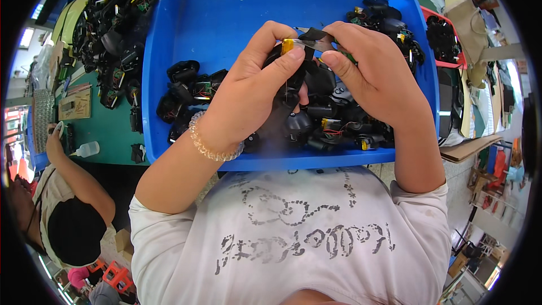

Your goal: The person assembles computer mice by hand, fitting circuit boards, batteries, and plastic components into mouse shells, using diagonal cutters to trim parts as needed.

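Over the blue bin, my left hand [251, 82] is closed on a small battery with yellow tape [288, 45], pinched between thumb and bent forefinger. The battery belongs to, or lies against, a black plastic device [292, 82] that the fingers partly hide. Close beside it, my right hand [378, 70] pinches a dark, shiny strip [317, 39], which stretches across to the left fingertips. Whether the strip is stuck to the battery I cannot tell. Beneath both hands lie black gamepad-like shells [299, 124] with red wires and yellow-taped batteries.
The blue bin [226, 161] stands on a green table [96, 127]. A large heap of similar black devices [116, 34] is to its left; a red tray [460, 51] holds more at right. At far left, a co-worker's arm [79, 169] reaches near a white bottle [86, 149].
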`<state>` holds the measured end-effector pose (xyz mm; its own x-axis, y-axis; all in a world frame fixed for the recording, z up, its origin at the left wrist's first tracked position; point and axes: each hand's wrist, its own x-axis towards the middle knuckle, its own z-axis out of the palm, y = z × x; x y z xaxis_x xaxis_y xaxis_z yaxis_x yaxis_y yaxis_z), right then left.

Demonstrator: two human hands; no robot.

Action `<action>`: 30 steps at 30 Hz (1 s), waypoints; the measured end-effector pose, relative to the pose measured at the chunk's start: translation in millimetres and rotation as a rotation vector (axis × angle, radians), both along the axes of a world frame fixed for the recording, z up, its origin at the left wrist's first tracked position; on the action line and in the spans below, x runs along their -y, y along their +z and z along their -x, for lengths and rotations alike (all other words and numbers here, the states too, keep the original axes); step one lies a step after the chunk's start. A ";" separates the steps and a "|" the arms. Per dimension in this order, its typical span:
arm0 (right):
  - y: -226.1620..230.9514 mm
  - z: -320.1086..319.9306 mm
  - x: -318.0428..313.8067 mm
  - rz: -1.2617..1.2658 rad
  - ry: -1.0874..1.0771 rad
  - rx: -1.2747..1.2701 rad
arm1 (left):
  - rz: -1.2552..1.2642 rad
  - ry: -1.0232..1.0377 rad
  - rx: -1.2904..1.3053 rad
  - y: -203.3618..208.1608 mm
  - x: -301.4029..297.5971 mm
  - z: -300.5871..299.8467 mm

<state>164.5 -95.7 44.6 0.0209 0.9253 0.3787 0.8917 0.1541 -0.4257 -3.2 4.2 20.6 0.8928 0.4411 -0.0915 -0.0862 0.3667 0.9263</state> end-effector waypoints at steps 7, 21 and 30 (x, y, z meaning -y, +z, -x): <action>0.2 1.3 -1.7 0.039 -0.041 0.000 | 0.072 0.001 -0.031 -1.8 0.9 -3.5; 6.6 -13.7 -2.2 -0.024 -0.270 -0.134 | 0.310 0.045 0.237 0.4 -15.7 2.8; -2.0 -4.5 -6.0 -0.175 -0.215 0.030 | 0.389 0.001 0.234 -1.3 -15.3 3.3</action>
<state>169.0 -89.8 42.6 0.1959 0.8213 0.5358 0.9238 0.0287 -0.3818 -6.5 19.5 19.3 0.9086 0.4150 -0.0464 -0.2775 0.6832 0.6755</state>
